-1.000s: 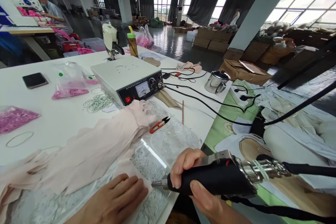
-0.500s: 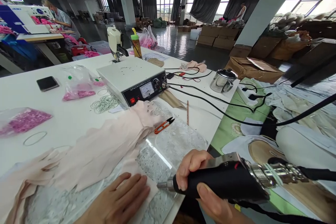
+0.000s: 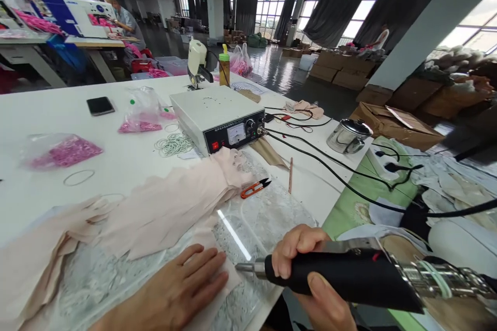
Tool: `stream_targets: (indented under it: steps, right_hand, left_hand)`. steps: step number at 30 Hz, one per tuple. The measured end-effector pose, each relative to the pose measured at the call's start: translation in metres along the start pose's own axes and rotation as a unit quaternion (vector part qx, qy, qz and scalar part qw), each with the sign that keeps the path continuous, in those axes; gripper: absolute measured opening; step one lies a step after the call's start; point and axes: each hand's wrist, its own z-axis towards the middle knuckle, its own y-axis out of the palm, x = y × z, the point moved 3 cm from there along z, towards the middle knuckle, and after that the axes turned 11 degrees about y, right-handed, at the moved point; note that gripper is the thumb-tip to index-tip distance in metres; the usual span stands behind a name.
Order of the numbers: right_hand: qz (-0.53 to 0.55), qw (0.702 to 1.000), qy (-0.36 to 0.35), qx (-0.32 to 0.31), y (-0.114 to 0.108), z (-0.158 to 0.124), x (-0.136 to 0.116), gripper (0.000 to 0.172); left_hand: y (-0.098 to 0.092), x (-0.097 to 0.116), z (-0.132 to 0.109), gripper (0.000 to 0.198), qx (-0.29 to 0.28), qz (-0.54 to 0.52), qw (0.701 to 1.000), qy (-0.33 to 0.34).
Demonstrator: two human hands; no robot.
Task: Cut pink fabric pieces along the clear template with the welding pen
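Observation:
My right hand point(image 3: 306, 271) is closed round a black handheld tool point(image 3: 349, 276) with a metal tip and a cable at its rear. The tip points left, just beside my left hand point(image 3: 182, 289). That hand lies flat with fingers stretched out on a piece of pale pink fabric point(image 3: 155, 212), which rests on a clear sheet point(image 3: 267, 212) over a white speckled surface. The long pink fabric runs left across the white table point(image 3: 42, 114).
A white control box point(image 3: 217, 114) with a meter and cables stands behind the fabric. Orange snips point(image 3: 254, 189), a thin stick point(image 3: 290, 182), a metal pot point(image 3: 347, 136), bags of pink bits point(image 3: 64, 151), white rings point(image 3: 173, 144) and a phone point(image 3: 100, 105) lie about. A person works at a far table.
The view has swung left, so everything has shifted right in the frame. My hands keep the same pose, the tool tip staying beside my left fingers.

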Motion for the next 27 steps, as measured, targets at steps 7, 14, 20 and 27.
stream_targets:
  steps: [7, 14, 20, 27]
  right_hand:
    - [-0.021, 0.999, -0.019, -0.014, 0.008, 0.009, 0.009, 0.016]
    - [-0.030, 0.999, -0.015, -0.021, 0.007, 0.009, 0.016, 0.016]
    - [-0.054, 0.998, -0.022, -0.027, 0.008, 0.013, 0.017, 0.014]
    - [-0.040, 0.998, -0.029, -0.033, 0.007, 0.011, 0.010, 0.015]
  left_hand:
    - [-0.019, -0.007, 0.013, 0.039, 0.023, -0.006, 0.999, 0.023]
    - [-0.023, -0.007, 0.018, 0.040, 0.083, -0.009, 0.996, 0.021]
    - [-0.015, -0.007, 0.015, 0.035, 0.115, -0.025, 0.993, 0.002]
    - [-0.024, -0.010, 0.020, 0.041, 0.106, -0.052, 0.993, 0.018]
